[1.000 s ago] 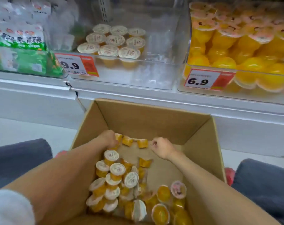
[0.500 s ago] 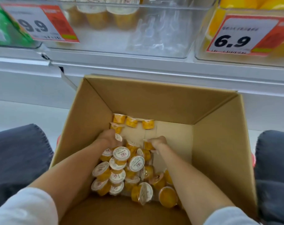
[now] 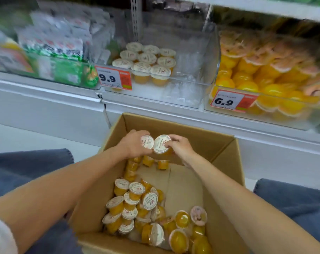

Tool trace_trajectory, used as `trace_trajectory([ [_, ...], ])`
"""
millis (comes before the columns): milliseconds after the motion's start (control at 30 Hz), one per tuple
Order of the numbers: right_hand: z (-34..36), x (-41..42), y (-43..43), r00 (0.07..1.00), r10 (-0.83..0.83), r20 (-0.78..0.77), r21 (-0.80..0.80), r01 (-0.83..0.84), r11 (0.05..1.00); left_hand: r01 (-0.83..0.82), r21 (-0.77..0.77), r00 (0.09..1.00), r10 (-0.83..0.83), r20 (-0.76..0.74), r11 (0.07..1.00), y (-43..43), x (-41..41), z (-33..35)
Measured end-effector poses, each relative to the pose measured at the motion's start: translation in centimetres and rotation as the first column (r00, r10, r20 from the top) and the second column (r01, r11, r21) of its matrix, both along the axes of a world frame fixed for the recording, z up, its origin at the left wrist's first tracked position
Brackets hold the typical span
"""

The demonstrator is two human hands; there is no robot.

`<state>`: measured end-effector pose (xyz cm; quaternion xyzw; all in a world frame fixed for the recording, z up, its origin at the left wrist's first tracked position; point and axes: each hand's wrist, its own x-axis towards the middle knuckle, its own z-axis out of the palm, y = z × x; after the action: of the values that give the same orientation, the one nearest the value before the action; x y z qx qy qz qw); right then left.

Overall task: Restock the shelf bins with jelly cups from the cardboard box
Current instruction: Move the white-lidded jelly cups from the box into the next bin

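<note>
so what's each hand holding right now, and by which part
One white-lidded jelly cup each. The left hand grips the left cup round its side; the right hand grips the right cup by rim and side.

view: we wear one wide-angle head camera | facing: forward and down | near: we sit close above the cardboard box [image 3: 192,136] | beyond: shelf bins [image 3: 183,97] across the frame's top, partly blurred

Yellow-orange jelly cups [image 3: 135,202] with white printed lids lie in the brown box [image 3: 227,153]. Price tags [image 3: 113,80] are white and orange-red with black digits. The shelf [image 3: 45,92] is white.
</note>
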<state>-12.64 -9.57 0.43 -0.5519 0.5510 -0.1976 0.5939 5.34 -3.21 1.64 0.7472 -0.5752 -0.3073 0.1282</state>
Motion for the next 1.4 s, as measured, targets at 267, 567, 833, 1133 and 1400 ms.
trace_trajectory([
  [267,15.8,3.1,-1.7,0.995,0.099,0.001,-0.405,-0.090,0.910,0.027,-0.286,0.997,-0.006,0.077,0.958,-1.3,3.7,18.0],
  [567,21.9,7.0,-11.9,0.993,-0.120,-0.001,-0.250,0.116,0.961,-0.126,-0.128,0.980,0.104,-0.168,0.984,-12.1,7.3,23.3],
  [833,17.4,9.0,-14.5,0.948,0.158,-0.277,0.023,-0.158,0.987,0.038,0.188,0.991,-0.062,0.123,0.981,-15.7,9.1,18.5],
  [1133,16.5,9.4,-14.6,0.886,0.129,-0.446,-0.149,-0.215,0.965,0.036,-0.035,0.968,-0.026,0.251,0.999,-15.8,10.1,16.4],
  [1400,16.7,9.8,-13.8,0.877,0.175,-0.448,-0.102,-0.244,0.964,0.011,0.235,0.932,-0.095,0.349,0.972,-16.2,9.9,16.8],
])
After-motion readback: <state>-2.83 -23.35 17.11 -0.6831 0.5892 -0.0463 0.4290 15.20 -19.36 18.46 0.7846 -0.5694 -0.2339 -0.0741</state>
